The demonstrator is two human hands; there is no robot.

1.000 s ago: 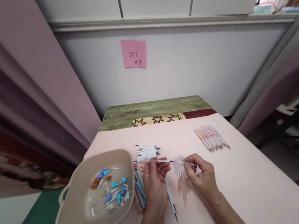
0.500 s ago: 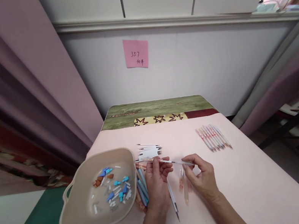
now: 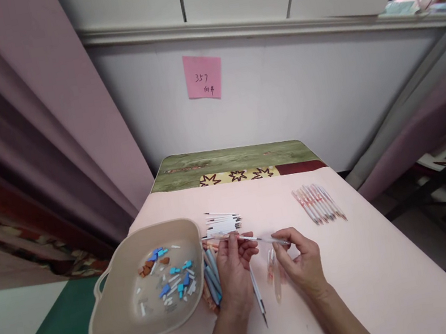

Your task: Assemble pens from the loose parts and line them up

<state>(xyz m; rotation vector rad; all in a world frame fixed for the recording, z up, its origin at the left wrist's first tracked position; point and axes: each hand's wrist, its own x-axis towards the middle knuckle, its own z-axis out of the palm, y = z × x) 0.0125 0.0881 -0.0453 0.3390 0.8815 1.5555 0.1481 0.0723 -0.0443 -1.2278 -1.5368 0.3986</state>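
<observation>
My left hand [image 3: 234,266] pinches a pen [image 3: 249,238] between thumb and fingers; a white refill shows along its middle. At its right end my right hand [image 3: 301,257] grips a clear plastic pen piece [image 3: 268,240], lined up with the refill and seemingly around its tip. Below the hands lie a white refill [image 3: 258,296] with a dark tip and several clear, pinkish pen barrels [image 3: 277,284]. A stack of white refills [image 3: 222,223] rests just beyond my left hand. Blue-grey pen parts [image 3: 211,278] lie beside my left wrist, partly hidden.
On the left stands a beige plastic basin [image 3: 120,317] holding small blue, brown and white pieces. A row of pens [image 3: 318,203] lies at the table's right side. A pale pink cover [image 3: 376,278] is spread over the table, and a wall with a pink note [image 3: 203,76] rises behind.
Both hands stay almost in place, holding the same pen parts. The right hand has shifted very slightly to the right. The view has tilted a little.
</observation>
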